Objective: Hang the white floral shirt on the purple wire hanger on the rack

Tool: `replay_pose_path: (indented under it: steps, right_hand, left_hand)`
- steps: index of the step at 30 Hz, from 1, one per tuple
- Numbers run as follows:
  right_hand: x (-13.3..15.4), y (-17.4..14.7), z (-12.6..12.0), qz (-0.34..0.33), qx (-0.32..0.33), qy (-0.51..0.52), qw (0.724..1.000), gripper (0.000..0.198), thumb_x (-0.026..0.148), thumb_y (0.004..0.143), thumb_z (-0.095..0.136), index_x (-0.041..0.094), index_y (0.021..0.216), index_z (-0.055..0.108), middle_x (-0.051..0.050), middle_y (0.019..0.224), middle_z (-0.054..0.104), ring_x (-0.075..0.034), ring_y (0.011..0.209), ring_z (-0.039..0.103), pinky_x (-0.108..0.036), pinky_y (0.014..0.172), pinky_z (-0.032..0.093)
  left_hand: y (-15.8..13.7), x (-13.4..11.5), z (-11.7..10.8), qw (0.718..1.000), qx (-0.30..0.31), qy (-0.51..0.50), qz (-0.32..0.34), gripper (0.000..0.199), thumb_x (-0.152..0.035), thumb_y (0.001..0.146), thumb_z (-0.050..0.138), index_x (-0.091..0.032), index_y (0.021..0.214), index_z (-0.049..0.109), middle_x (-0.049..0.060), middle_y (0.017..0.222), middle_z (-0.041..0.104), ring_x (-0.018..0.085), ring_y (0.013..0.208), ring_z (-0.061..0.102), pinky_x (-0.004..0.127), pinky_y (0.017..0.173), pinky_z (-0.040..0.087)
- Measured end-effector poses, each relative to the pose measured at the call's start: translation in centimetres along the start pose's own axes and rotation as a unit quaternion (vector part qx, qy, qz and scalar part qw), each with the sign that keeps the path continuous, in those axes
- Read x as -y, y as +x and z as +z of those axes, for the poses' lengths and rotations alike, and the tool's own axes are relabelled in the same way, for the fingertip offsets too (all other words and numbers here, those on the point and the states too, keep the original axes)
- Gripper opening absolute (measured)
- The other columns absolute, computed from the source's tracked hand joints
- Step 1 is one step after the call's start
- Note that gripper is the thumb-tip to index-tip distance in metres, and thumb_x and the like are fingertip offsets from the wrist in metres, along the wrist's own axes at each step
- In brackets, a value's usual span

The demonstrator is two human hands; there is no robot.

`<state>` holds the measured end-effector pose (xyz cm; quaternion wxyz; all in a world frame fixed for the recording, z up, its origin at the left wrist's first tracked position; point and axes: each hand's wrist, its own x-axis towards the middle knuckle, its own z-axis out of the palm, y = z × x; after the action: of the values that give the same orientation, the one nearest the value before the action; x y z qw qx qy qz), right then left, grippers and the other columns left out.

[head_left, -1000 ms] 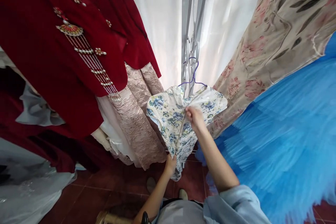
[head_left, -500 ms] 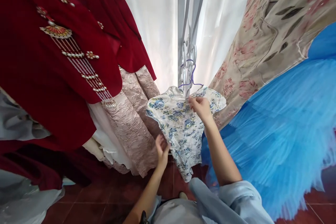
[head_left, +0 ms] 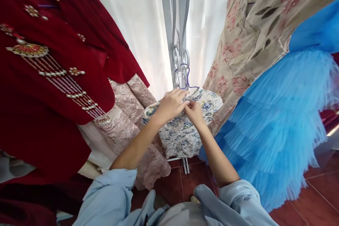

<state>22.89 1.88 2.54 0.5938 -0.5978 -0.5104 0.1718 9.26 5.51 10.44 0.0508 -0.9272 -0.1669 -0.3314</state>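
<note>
A white blouse with blue flowers and short cap sleeves (head_left: 180, 139) hangs on a purple wire hanger (head_left: 188, 79). At its neckline my left hand (head_left: 171, 105) bends over the collar from the left, its fingertips and thumb closing on the cloth. My right hand (head_left: 194, 113) pinches the blouse's front edge just below the neck, its thumb and forefinger meeting my left thumb. What lies between the fingertips is too small and covered to make out. The left side of the collar is hidden beneath my left hand.
A dark red jacket with beaded ornaments (head_left: 92, 56) and a pink brocade skirt (head_left: 132, 113) hang at left. On the right are a beige floral dress (head_left: 225, 56) and a blue tulle dress (head_left: 265, 113). A grey metal stand (head_left: 166, 14) rises before white curtains (head_left: 137, 17).
My left hand has come up from the blouse's lower left side to the neckline, meeting my right hand. The blouse's lower tip no longer swings toward me. The view has shifted right.
</note>
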Motion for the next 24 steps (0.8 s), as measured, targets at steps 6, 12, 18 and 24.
replay_pose_path:
  steps: [6,12,18,24]
  right_hand:
    - [-0.3,-1.8,0.0,0.018,-0.009,0.061,0.998,0.027,0.039,0.082,0.055,0.021,0.063,0.048,0.003,0.051,0.052,-0.011,0.048,0.045,-0.023,0.049,0.032]
    - [-4.4,-3.7,0.6,0.059,0.014,0.063,0.996,0.027,0.042,0.082,0.059,0.021,0.067,0.052,0.002,0.054,0.052,-0.013,0.051,0.045,-0.023,0.049,0.032]
    - [-11.3,-12.5,2.3,0.156,0.059,0.092,0.982,0.035,0.054,0.080,0.059,0.022,0.068,0.051,0.003,0.047,0.050,-0.015,0.046,0.047,-0.025,0.049,0.037]
    - [-14.2,-15.8,0.8,0.199,0.098,0.144,0.965,0.043,0.061,0.078,0.063,0.019,0.084,0.059,0.003,0.050,0.057,-0.014,0.043,0.046,-0.025,0.046,0.035]
  left_hand:
    - [2.2,0.9,1.5,0.985,0.134,0.090,0.061,0.012,-0.020,0.095,0.055,-0.017,0.089,0.064,0.007,0.087,0.068,0.022,0.085,0.063,0.032,0.076,0.046]
    - [2.2,1.7,2.0,0.999,0.043,0.024,0.002,0.025,-0.036,0.100,0.048,-0.023,0.099,0.069,0.000,0.066,0.062,0.015,0.056,0.053,0.027,0.060,0.037]
    - [1.6,2.2,1.1,0.999,0.017,0.043,0.014,0.034,-0.044,0.098,0.050,-0.021,0.082,0.070,0.001,0.063,0.061,0.016,0.059,0.051,0.036,0.078,0.043]
    - [-3.8,8.4,-2.3,0.931,-0.227,-0.166,-0.233,0.057,-0.053,0.092,0.061,-0.020,0.052,0.038,-0.005,0.049,0.034,0.010,0.052,0.032,0.029,0.067,0.039]
